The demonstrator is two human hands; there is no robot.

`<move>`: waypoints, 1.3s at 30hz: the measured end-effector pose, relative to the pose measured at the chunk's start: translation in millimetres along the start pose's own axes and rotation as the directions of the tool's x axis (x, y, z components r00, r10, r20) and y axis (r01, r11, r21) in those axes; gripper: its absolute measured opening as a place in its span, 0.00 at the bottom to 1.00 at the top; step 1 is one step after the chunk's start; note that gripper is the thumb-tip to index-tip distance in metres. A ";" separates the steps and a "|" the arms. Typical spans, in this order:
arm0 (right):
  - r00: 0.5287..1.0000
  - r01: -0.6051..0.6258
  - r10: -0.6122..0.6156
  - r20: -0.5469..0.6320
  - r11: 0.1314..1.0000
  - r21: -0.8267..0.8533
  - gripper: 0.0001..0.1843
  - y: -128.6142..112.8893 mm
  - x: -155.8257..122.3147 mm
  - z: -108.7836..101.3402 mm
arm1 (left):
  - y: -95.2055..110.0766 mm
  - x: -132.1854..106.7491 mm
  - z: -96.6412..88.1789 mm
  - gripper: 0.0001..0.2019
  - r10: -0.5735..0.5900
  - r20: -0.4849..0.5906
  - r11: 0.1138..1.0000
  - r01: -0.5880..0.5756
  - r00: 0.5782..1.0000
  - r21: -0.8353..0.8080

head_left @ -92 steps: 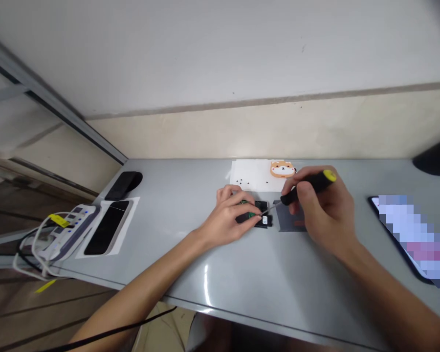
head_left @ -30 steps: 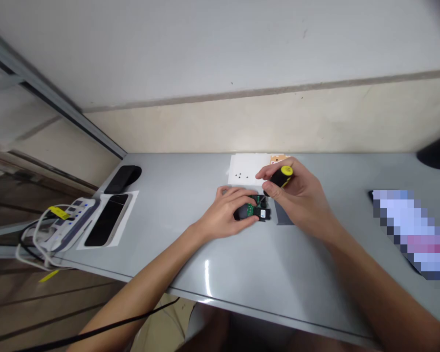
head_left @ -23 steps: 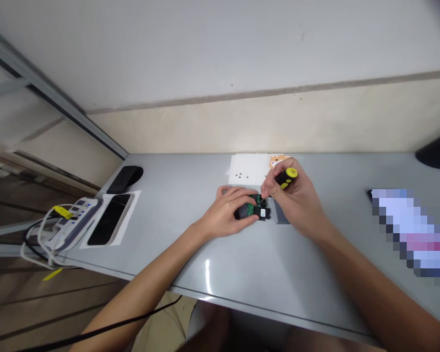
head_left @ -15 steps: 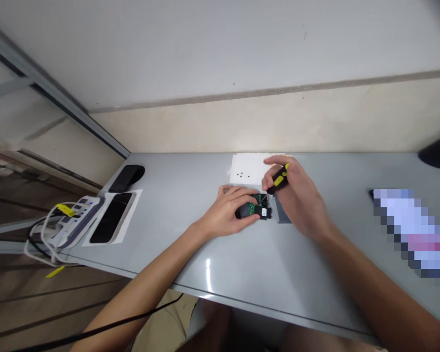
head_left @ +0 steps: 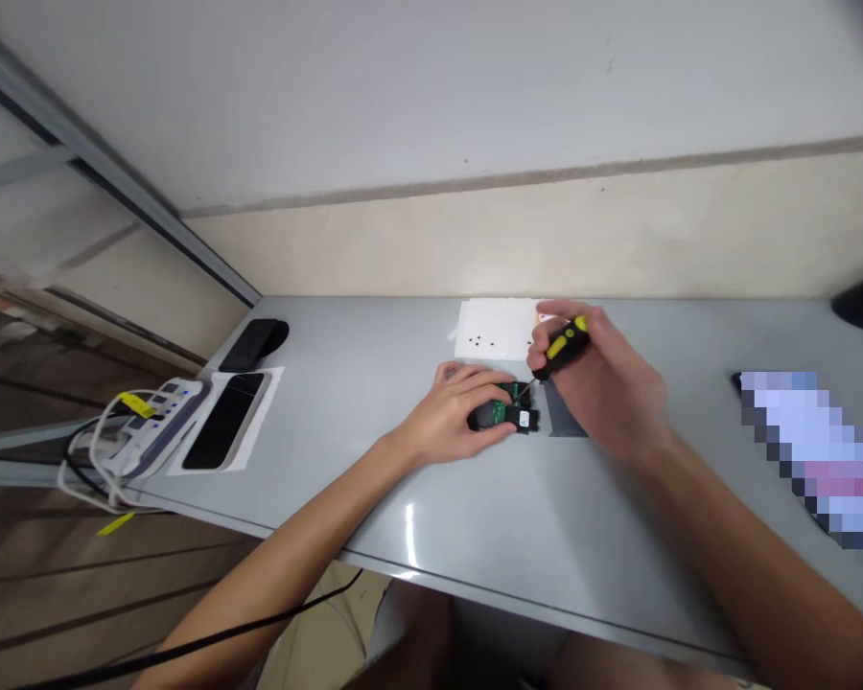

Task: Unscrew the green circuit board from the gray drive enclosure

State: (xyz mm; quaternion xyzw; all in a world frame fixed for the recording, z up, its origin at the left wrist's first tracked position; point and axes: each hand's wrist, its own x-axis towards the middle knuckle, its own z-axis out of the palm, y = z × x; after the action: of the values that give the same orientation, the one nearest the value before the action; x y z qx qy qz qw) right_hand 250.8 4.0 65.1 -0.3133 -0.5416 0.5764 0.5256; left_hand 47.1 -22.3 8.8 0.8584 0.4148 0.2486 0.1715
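My left hand (head_left: 452, 414) is closed around a small black device (head_left: 524, 420) with a green circuit board (head_left: 499, 410) exposed. Thumb and fingers press on its sides and hold it against the table; part of it is hidden under the hand. In my right hand (head_left: 604, 383) is a black-and-yellow screwdriver (head_left: 562, 349), slanted, its thin shaft pointing down into the device. Whether the tip sits in a screw is too small to tell. Just right of the device, a flat dark grey piece (head_left: 565, 420) lies partly under my right hand.
Behind the hands, several tiny dark screws lie on a white sheet (head_left: 500, 326). At left are a phone (head_left: 226, 422) on white paper, a black object (head_left: 253, 345) and a power strip (head_left: 156, 426) with cables. A pixelated item (head_left: 812, 450) lies at right.
My right hand and the screwdriver have moved slightly right, and the handle leans over more. My left hand keeps its hold on the device. The whole view has shifted a little.
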 end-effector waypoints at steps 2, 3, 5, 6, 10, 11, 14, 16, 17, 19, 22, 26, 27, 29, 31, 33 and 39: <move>1.000 -0.001 0.001 -0.023 1.000 -0.008 0.22 -2.2 -1.0 0.5 | 0.9 0.7 -0.8 0.08 -0.011 0.007 1.000 0.011 1.000 -0.002; 0.999 -0.004 0.003 -0.041 1.000 -0.005 0.24 -1.8 -1.3 0.5 | 1.1 1.1 -1.3 0.08 -0.017 0.008 1.000 0.017 1.000 -0.007; 0.997 -0.015 0.016 -0.071 1.000 0.015 0.29 1.3 -1.2 0.1 | 0.9 1.7 -1.7 0.09 -0.014 0.005 1.000 0.014 1.000 -0.025; 0.997 -0.020 0.021 -0.081 1.000 0.023 0.30 3.3 -0.8 -0.2 | 0.6 1.9 -1.7 0.09 -0.008 0.004 0.999 0.009 1.000 -0.032; 0.994 0.009 -0.010 -0.109 1.000 -0.013 0.25 6.7 2.5 -1.4 | -1.6 1.5 -0.8 0.09 -0.007 0.012 1.000 0.008 1.000 -0.025; 0.994 0.004 -0.006 -0.109 1.000 -0.020 0.24 5.3 3.2 -1.8 | -2.1 1.2 -0.7 0.09 -0.010 0.013 1.000 0.010 1.000 -0.021; 0.994 -0.055 0.055 -0.094 0.998 0.008 0.17 -1.7 3.4 -3.7 | -2.4 0.8 -0.9 0.10 -0.005 0.016 1.000 0.006 1.000 -0.023; 0.992 -0.078 0.082 -0.094 0.996 0.042 0.14 -5.2 2.2 -5.6 | -1.9 0.9 -1.2 0.09 0.005 0.011 1.000 -0.005 1.000 -0.028; 0.992 -0.080 0.086 -0.092 0.995 0.059 0.16 -5.7 1.5 -6.7 | -1.6 0.9 -1.4 0.09 0.012 0.005 0.999 -0.012 1.000 -0.031; 0.992 -0.078 0.086 -0.090 0.993 0.084 0.21 -3.9 0.9 -8.9 | -1.1 1.0 -1.6 0.08 0.023 -0.005 0.999 -0.023 1.000 -0.034; 0.994 -0.070 0.075 -0.080 0.996 0.064 0.28 2.4 2.8 -10.9 | -1.0 0.8 -1.8 0.09 0.016 0.005 1.000 -0.016 1.000 -0.024; 0.989 -0.040 0.050 -0.136 0.996 0.076 0.25 3.8 5.8 -8.9 | -1.4 0.5 -1.6 0.10 0.008 0.014 1.000 -0.008 1.000 -0.012; 0.989 -0.047 0.059 -0.139 0.995 0.091 0.23 2.2 5.6 -8.1 | -1.6 0.4 -1.5 0.10 0.009 0.013 1.000 -0.009 1.000 -0.010; 0.991 -0.069 0.077 -0.108 0.994 0.083 0.20 -1.8 3.8 -7.3 | -1.8 0.5 -1.3 0.10 0.010 0.012 1.000 -0.010 1.000 -0.008; 0.996 -0.067 0.068 -0.057 0.997 0.030 0.19 -4.4 1.1 -7.7 | -1.8 0.6 -1.3 0.10 0.014 0.009 1.000 -0.014 1.000 -0.008; 0.999 -0.045 0.045 -0.011 0.999 -0.007 0.22 -4.0 -0.9 -9.1 | -1.3 0.9 -1.6 0.09 0.024 0.001 1.000 -0.024 1.000 -0.015; 0.999 -0.017 0.017 -0.051 1.000 0.010 0.31 6.9 1.3 -11.3 | 2.2 2.1 -3.8 0.08 0.030 -0.012 0.999 -0.030 0.999 -0.025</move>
State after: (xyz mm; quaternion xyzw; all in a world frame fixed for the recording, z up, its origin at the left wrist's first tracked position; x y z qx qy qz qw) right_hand 259.1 9.6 56.3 -0.3301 -0.5226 0.5751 0.5358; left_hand 47.4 -21.7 13.5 0.8607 0.3999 0.2614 0.1759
